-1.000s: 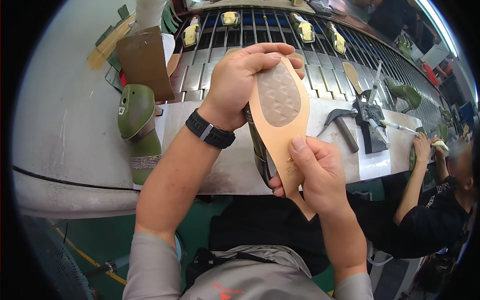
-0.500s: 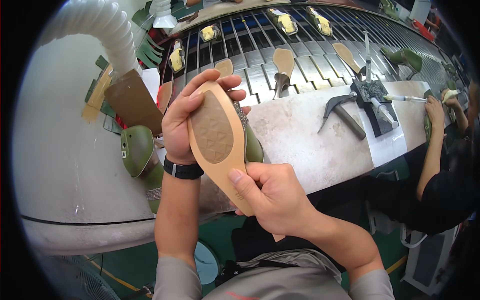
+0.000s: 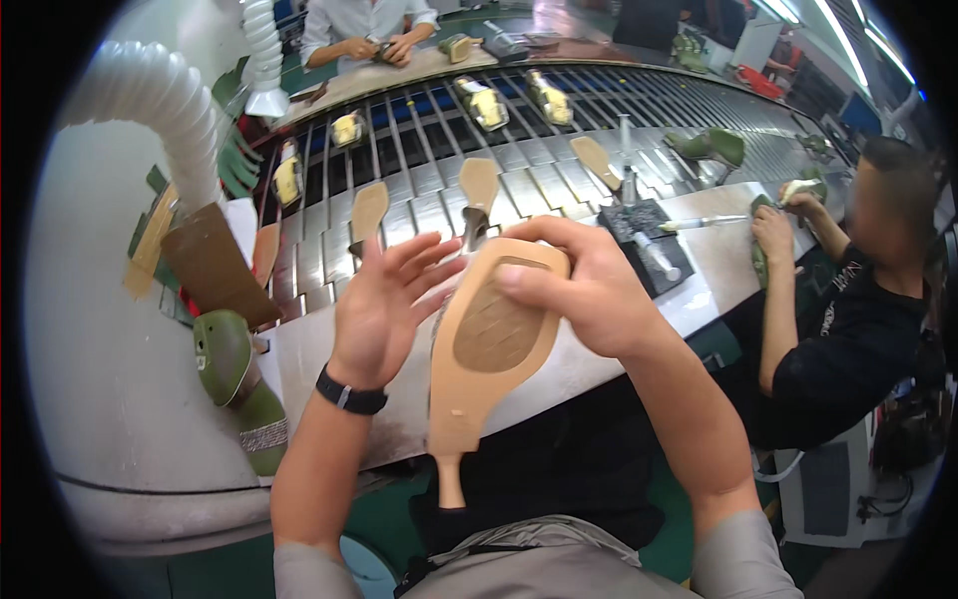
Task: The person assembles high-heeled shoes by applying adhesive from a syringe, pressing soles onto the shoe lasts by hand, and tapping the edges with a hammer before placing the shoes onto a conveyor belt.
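Note:
A shoe with a tan sole (image 3: 456, 404) is held up in front of me, its underside turned toward me. The sole has a brown textured patch under the forefoot and narrows to a thin tan tab at the lower end. My right hand (image 3: 599, 290) grips it at the wide toe end, thumb pressed on the patch and fingers behind. To the left of the shoe, my left hand (image 3: 384, 314) is raised with fingers spread and holds nothing. The shoe's upper is mostly hidden behind the sole.
A green shoe last (image 3: 225, 359) and a glittery-banded green piece (image 3: 261, 429) stand at the left. Beyond are a tan sole (image 3: 480, 180) and a slatted conveyor (image 3: 399, 110). Syringes lie by a dark block (image 3: 639, 225). A co-worker (image 3: 848, 290) works at the right.
My right hand has shifted from the shoe's heel end to its toe end. My left hand has let go and opened. The view has tilted up, showing another person across the conveyor.

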### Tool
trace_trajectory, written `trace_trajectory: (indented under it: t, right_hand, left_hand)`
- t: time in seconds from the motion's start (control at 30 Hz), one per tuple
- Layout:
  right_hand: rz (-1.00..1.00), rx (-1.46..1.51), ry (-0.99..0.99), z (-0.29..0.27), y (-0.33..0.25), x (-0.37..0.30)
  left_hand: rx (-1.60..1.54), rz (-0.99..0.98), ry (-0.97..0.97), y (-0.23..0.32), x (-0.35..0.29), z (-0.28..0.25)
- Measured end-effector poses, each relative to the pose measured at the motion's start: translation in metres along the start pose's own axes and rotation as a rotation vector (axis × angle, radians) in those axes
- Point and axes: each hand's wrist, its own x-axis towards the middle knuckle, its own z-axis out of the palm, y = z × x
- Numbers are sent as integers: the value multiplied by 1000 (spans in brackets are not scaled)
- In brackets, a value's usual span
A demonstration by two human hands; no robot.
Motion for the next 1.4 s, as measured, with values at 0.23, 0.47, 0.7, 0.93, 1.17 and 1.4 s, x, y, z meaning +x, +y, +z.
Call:
trace_trajectory:
  t: [0.23, 0.47, 0.7, 0.93, 1.17, 1.4]
  right_hand:
    - [276, 812, 498, 33, 94, -133]
    - [5, -346, 176, 50, 87, -123]
    - [-273, -529, -78, 60, 14, -7]
    - [-567, -753, 136, 85, 21, -36]
    - [-593, -632, 291, 108, 57, -45]
    - [-593, -608, 285, 111, 61, -43]
  left_hand:
    - [151, 255, 635, -89, -74, -17]
    - [597, 393, 3, -39, -2, -42]
    - [614, 461, -65, -48, -7, -36]
    - [548, 308, -59, -35, -9, -47]
    - [568, 381, -42, -35, -10, -43]
    - [644, 443, -57, -35, -11, -46]
